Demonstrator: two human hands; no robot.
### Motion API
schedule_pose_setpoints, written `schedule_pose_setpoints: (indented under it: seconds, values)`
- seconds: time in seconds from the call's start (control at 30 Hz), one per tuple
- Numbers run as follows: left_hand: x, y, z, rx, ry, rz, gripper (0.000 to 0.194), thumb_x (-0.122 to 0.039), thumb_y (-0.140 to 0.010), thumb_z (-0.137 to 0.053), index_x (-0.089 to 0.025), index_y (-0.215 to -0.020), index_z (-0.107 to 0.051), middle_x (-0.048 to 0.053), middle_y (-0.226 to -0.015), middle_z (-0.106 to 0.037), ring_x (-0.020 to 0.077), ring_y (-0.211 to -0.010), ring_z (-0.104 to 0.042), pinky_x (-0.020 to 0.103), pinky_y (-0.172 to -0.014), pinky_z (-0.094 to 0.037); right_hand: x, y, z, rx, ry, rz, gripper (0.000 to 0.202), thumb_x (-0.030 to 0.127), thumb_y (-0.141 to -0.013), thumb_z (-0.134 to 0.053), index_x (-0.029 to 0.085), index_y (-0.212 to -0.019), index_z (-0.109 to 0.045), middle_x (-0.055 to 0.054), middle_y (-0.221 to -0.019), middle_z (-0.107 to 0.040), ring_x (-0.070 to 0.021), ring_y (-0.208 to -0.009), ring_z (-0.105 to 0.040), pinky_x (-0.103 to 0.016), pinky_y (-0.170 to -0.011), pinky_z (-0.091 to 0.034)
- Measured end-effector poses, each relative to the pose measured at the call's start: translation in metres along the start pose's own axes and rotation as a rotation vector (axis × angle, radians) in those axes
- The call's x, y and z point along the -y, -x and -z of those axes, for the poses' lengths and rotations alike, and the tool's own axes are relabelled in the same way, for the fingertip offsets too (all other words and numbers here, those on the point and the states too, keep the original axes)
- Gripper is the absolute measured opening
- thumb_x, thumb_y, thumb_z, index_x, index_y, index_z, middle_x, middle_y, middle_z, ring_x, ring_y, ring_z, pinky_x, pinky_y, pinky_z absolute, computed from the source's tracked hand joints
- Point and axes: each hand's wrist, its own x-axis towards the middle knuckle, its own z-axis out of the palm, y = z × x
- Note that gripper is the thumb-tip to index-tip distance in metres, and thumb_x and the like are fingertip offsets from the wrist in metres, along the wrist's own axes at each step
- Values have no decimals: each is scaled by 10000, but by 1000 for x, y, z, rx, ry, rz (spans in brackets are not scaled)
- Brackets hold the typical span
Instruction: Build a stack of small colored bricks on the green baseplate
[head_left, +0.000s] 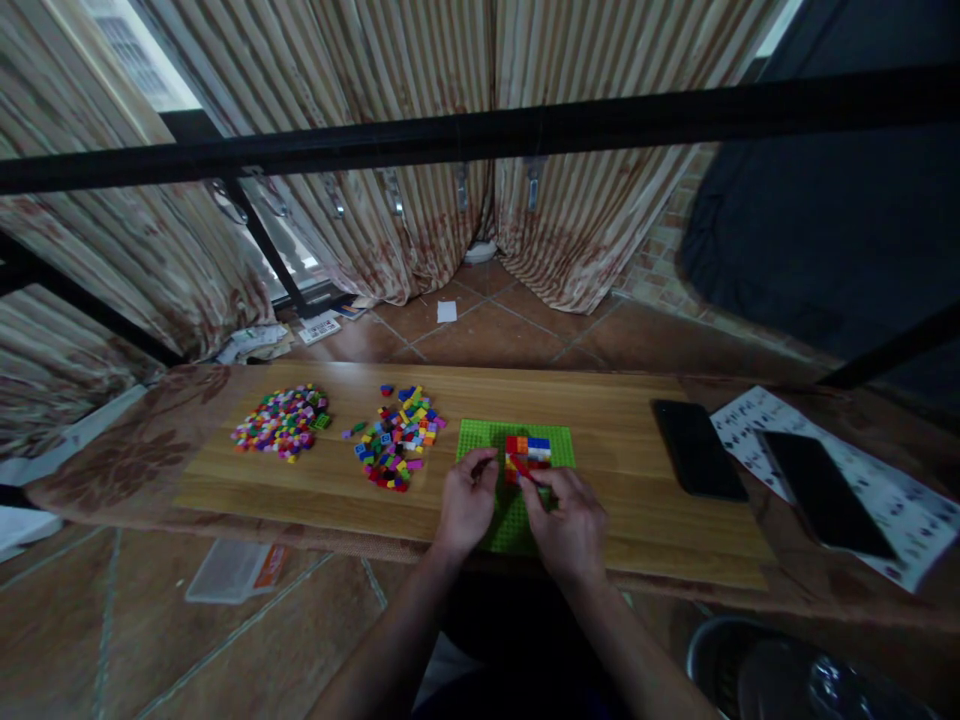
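Note:
A green baseplate (514,535) lies on the wooden board, with red, orange, blue and white toy bricks (538,444) grouped on its upper part. Over the right side of the plate, my right hand (568,515) pinches a narrow red piece, which looks like a toy brick (523,467), right at the front of that group. At the plate's left edge is my left hand (469,500). Its fingers are curled together, and what they hold, if anything, is hidden. Nearest to it on the left lies a pile of mixed toy bricks (401,435).
Farther left is a second pile of small bricks (281,422). On the right lie a black phone (697,448), another dark device (825,493) and a printed sheet (915,545). A black bar (450,140) crosses in front of the curtains. A clear plastic lid (227,570) is on the floor.

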Motion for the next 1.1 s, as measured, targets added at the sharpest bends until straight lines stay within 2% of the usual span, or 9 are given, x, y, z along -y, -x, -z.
schedule_pose_setpoints:
  seconds: [0.1, 0.2, 0.4, 0.57, 0.8, 1.1]
  values:
    - [-3, 0, -1, 43, 36, 19, 213, -237, -832, -531, -167, -959, -688, 31, -856, -721, 147, -765, -653, 256, -703, -521, 5, 6, -10, -24, 106, 58, 177, 349, -870, -561, 212, -779, -627, -35, -756, -668, -178, -729, -591, -313, -716, -408]
    - [-3, 1, -1, 68, 82, 25, 221, -234, -837, -525, -173, -958, -700, 29, -880, -727, 147, -787, -658, 264, -736, -529, 3, 11, -15, 16, 191, 104, 175, 357, -856, -585, 214, -764, -628, -33, -740, -661, -190, -735, -571, -327, -726, -362]
    - [-4, 7, -4, 68, 118, 56, 217, -243, -835, -540, -164, -960, -698, 44, -914, -726, 155, -804, -667, 280, -768, -538, -1, 10, -13, 75, 305, 172, 136, 337, -840, -598, 229, -775, -650, -20, -735, -661, -197, -730, -521, -335, -704, -294]
    - [-8, 12, -3, 51, 61, 21, 199, -226, -833, -551, -177, -956, -699, 52, -958, -721, 158, -829, -670, 287, -798, -538, 0, 7, -8, 77, 324, 208, 127, 323, -848, -575, 228, -875, -655, -40, -806, -672, -206, -753, -505, -343, -703, -286]
    - [-12, 13, -3, 54, -43, -41, 204, -218, -846, -543, -196, -974, -700, 55, -1012, -708, 160, -905, -662, 286, -848, -523, -1, 8, -7, 79, 343, 228, 254, 308, -848, -561, 246, -1084, -634, -75, -1000, -652, -229, -809, -470, -368, -699, -287]
    - [-12, 15, -7, 37, 74, 46, 190, -187, -831, -554, -180, -958, -694, 52, -967, -724, 154, -851, -673, 285, -810, -537, 0, 10, -6, 104, 304, 200, 249, 299, -896, -508, 231, -1098, -638, -84, -1036, -639, -225, -834, -466, -376, -728, -305]
